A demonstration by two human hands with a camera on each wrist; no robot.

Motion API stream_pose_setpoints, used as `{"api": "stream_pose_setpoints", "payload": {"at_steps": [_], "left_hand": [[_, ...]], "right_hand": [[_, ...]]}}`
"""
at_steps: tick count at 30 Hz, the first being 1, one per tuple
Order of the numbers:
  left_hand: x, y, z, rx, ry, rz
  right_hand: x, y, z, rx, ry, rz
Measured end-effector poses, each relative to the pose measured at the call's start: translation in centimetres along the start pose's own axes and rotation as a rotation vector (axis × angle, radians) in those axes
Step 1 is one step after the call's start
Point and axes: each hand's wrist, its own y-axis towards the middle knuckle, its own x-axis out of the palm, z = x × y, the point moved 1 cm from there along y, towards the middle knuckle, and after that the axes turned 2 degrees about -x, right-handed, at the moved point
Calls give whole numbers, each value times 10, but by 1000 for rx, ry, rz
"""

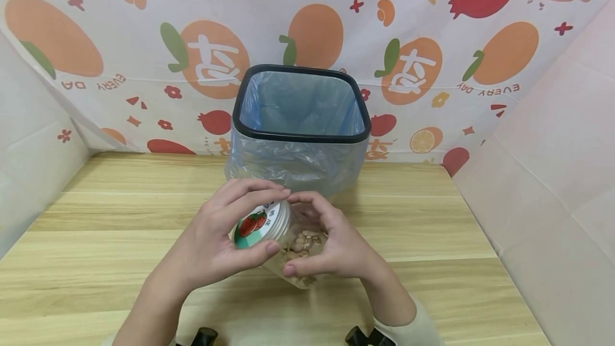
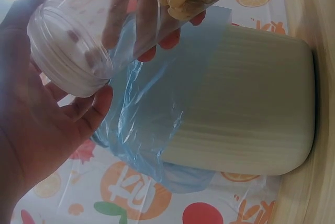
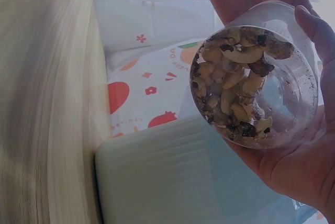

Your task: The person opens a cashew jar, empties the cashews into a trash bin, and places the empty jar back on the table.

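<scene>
A clear plastic jar (image 1: 297,220) is held tilted in front of me, its base toward my right and its white-rimmed lid (image 1: 263,227) toward my left. Red fruit is printed on the lid's green and white top. My left hand (image 1: 218,242) grips the lid, thumb on the near side and fingers over the far side. My right hand (image 1: 343,242) wraps round the jar's body, thumb low near the base. Through the base in the right wrist view, cashew-like nuts (image 3: 233,85) with dark bits lie along one side of the jar.
A pale bin (image 2: 246,103) with a black rim (image 1: 302,136) stands just beyond my hands. A thin blue bag (image 1: 293,162) lines it and hangs over its outside. The wooden table (image 1: 120,218) meets a fruit-printed cloth (image 1: 192,116) behind and pale side walls.
</scene>
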Motion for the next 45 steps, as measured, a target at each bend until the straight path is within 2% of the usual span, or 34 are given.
{"api": "stream_pose_setpoints", "payload": {"at_steps": [9, 16, 22, 28, 34, 41, 45], "left_hand": [[-2, 0, -1, 12, 0, -36], [-1, 0, 1, 88, -47, -62], [0, 2, 4, 159, -135, -44], [1, 3, 4, 189, -157, -26], [1, 3, 3, 158, -139, -12], [0, 2, 2, 71, -97, -10], [0, 0, 1, 27, -78, -13]], "right_hand": [[-2, 0, 2, 10, 48, -24], [-4, -1, 3, 14, 131, -111], [-5, 0, 3, -25, 212, -153], [-6, 0, 4, -35, 233, -167], [-5, 0, 3, -34, 197, -144], [0, 1, -1, -63, 18, -39], [2, 1, -2, -81, -42, -2]]}}
